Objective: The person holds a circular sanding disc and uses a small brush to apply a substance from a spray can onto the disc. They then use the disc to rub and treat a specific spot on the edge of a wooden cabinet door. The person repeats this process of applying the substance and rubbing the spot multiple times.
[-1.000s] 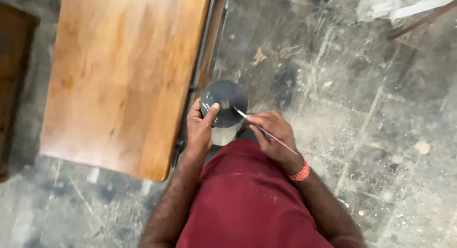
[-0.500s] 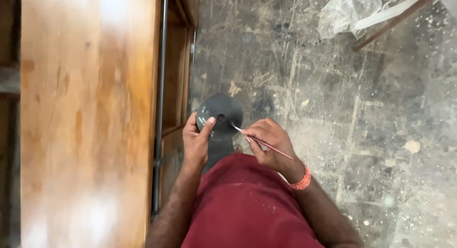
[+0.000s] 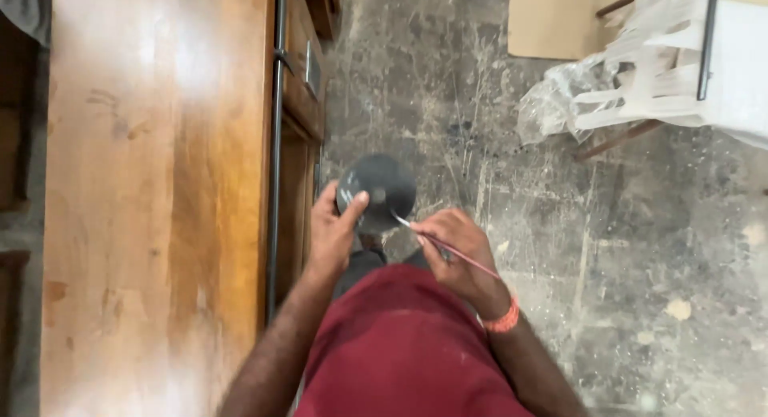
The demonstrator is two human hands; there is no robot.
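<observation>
Standing view, looking straight down. Left hand (image 3: 334, 233) grips a round dark tin (image 3: 376, 191) at its near rim, thumb hooked over the edge, fingers closed around the side. The tin sits in front of the body, over the floor, just right of the wooden table (image 3: 152, 185).

Right hand (image 3: 452, 249) pinches a thin brush (image 3: 444, 249) with a reddish handle; the pale tip points into or just at the tin's edge. Whether it touches the contents cannot be told. Orange band on the right wrist (image 3: 502, 319).

Hands are close, a small gap between them, each clamped on its own thing.

Stained concrete floor (image 3: 640, 265) below; plastic-wrapped white furniture (image 3: 640, 89) at upper right, well apart.

Risks, as judged: the tin is held one-handed by the rim, so a tilt could spill it onto the floor or the dark red shirt (image 3: 408, 345). A loaded brush could drip on the way out. The table edge is near the left elbow; a bump there could jolt the tin.
</observation>
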